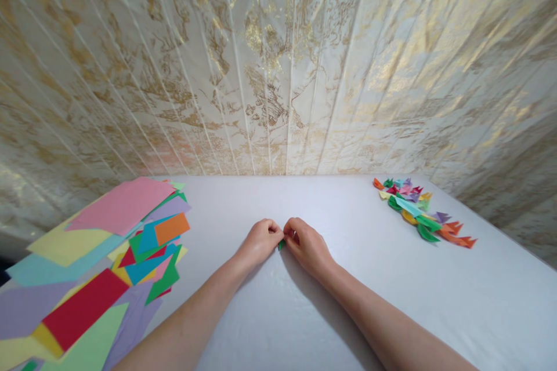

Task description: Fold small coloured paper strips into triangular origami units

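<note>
Near the middle of the white table, my left hand [261, 241] and my right hand [307, 244] meet at their fingertips. Both are closed in a pinch on a small piece of green paper [281, 244]. Only a little of the paper shows below the fingers, so its folded shape is mostly hidden. My hands are just above or resting on the tabletop; I cannot tell which.
On the left, large coloured paper sheets [122, 206] overlap with smaller cut pieces such as an orange rectangle [172, 229]. Several folded paper figures [429, 223] lie at the right on the white table [339, 197]. A gold-patterned curtain [270, 69] hangs behind.
</note>
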Demonstrator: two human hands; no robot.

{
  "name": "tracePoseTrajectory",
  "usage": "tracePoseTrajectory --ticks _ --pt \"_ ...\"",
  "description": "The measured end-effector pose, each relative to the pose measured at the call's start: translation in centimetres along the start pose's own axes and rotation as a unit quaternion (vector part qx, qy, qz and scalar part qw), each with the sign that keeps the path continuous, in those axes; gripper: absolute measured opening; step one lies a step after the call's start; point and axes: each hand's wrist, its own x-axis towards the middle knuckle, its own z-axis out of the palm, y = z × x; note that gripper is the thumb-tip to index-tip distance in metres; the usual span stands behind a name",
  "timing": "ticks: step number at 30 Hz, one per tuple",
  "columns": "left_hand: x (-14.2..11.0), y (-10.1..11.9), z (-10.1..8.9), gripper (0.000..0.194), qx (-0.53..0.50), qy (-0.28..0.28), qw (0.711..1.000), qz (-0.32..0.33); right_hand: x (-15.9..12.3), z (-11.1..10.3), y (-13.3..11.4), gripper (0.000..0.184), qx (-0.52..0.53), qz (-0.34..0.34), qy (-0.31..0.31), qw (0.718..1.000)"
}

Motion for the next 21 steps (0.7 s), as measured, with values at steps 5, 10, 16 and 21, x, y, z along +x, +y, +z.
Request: tracePoseTrajectory --ticks 5,10,16,21 --pt "-0.01 0.09 -0.21 0.012 0.015 -0.009 1.0 -0.011 -0.1 0.06 -0.05 0.012 -0.003 -0.008 0.002 1.0" --pt "-0.16 0.22 -0.38 0.011 -0.001 -0.015 1.0 -0.022 -0.07 0.04 -0.2 0.013 -0.013 -0.006 -0.003 1.0" --pt "-0.3 0.49 -0.48 0.011 -0.007 -0.021 1.0 -0.021 -0.15 -0.09 -0.44 0.012 -0.029 -0.005 -0.003 1.0" --pt "-0.35 0.54 -0.53 0.011 -0.004 -0.026 0.999 -0.019 -0.17 -0.08 -0.51 0.012 -0.031 -0.005 -0.003 1.0"
